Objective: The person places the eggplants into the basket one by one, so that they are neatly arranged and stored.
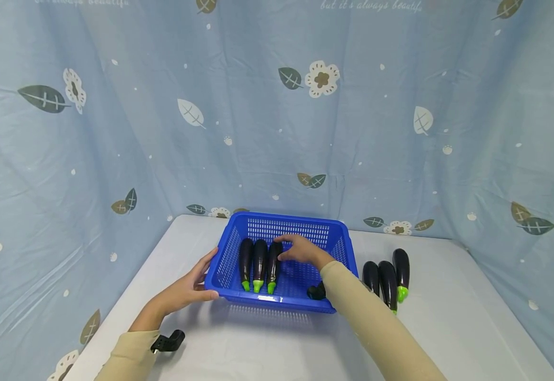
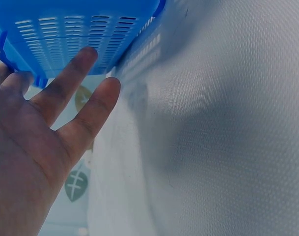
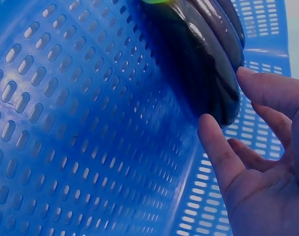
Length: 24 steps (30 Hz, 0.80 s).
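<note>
Three dark eggplants with green caps lie side by side in the left half of a blue perforated basket (image 1: pixel 277 302). At the far end of the rightmost eggplant (image 1: pixel 274 264), my right hand (image 1: pixel 300 251) has thumb and index fingertip on opposite sides of it; the right wrist view shows this pinch on the eggplant (image 3: pixel 198 59) close up. My left hand (image 1: pixel 188 288) rests at the basket's front left corner, thumb along the front rim and fingers by the left rim. In the left wrist view its fingers (image 2: pixel 93 110) are straight and spread beside the basket wall.
Three more eggplants (image 1: pixel 388 280) lie on the white table (image 1: pixel 457 317) to the right of the basket, partly behind the right sleeve (image 1: pixel 377 323). A blue patterned curtain (image 1: pixel 257 132) hangs behind and along both sides. Black wrist devices (image 1: pixel 168 341) sit at both wrists.
</note>
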Motion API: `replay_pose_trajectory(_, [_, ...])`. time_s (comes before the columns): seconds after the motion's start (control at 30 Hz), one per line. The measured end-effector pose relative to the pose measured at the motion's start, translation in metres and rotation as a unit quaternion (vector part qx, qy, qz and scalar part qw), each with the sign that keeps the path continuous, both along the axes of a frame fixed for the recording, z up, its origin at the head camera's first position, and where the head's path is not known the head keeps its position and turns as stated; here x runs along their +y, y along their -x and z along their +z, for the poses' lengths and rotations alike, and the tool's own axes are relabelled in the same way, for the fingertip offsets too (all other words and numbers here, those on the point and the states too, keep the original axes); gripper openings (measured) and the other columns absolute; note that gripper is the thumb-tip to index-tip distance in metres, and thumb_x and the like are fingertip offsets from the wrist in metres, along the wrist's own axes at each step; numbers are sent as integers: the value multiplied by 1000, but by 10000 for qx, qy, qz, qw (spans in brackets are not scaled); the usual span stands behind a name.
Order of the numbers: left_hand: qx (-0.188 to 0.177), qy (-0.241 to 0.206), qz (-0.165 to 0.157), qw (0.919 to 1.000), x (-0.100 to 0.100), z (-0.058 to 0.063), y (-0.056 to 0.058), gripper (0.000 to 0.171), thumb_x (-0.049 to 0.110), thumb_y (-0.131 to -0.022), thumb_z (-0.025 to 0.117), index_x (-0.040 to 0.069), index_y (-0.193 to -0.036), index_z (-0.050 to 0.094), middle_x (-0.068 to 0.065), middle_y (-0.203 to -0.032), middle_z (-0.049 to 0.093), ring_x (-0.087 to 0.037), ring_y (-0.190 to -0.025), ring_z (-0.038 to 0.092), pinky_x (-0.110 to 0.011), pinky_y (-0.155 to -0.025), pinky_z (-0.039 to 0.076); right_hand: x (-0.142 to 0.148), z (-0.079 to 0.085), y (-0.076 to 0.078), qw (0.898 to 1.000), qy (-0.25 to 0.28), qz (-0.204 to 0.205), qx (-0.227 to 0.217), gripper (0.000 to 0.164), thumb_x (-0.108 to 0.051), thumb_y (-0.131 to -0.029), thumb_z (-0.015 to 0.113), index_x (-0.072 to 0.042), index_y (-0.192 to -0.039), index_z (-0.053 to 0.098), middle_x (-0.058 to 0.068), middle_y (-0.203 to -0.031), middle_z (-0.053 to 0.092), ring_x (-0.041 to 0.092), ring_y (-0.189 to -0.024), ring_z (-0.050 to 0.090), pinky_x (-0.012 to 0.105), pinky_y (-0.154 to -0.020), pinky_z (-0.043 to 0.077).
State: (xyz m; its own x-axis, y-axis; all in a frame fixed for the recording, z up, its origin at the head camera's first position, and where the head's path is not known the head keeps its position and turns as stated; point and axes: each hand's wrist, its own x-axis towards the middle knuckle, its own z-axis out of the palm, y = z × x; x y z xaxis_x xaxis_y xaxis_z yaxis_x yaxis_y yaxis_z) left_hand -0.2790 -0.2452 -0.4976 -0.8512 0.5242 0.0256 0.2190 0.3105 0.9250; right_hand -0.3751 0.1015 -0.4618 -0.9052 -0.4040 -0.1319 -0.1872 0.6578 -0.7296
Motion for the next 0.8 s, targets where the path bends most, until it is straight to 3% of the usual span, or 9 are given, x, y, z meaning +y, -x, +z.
replay_pose_trajectory(0.23, [-45,-38,-41,10000,1,1,0,103,22,-93,75,30,-165,1,-22,-168,11,-47,-142,39,-23,-103,41,1,3,-2,10000,-56,14,64,50,-11,-91,75,-15,-139,63,13,-150,52,37,-141,44,54,-112,37])
replay_pose_trajectory(0.43, [14,20,-30,10000,2,1,0,103,24,-93,75,30,-165,1,-22,-167,12,-46,-140,41,-31,-106,42,4,7,-4,10000,-15,-71,50,46,-10,-93,74,-14,-138,64,20,-144,55,37,-127,57,51,-103,48])
replay_pose_trajectory(0.67, [13,14,-1,10000,0,0,0,104,23,-93,76,29,-165,2,-21,-168,10,-47,-141,39,-23,-102,42,11,11,-6,9994,264,-139,-203,47,-8,-93,73,-9,-139,62,23,-141,54,30,-104,69,43,-90,57])
replay_pose_trajectory(0.8, [31,36,29,10000,0,0,0,105,25,-92,77,28,-165,2,-22,-168,9,-48,-141,38,-41,-108,42,15,12,-7,9992,280,-133,-254,46,-10,-95,72,-10,-140,61,22,-140,54,28,-102,69,43,-90,57])
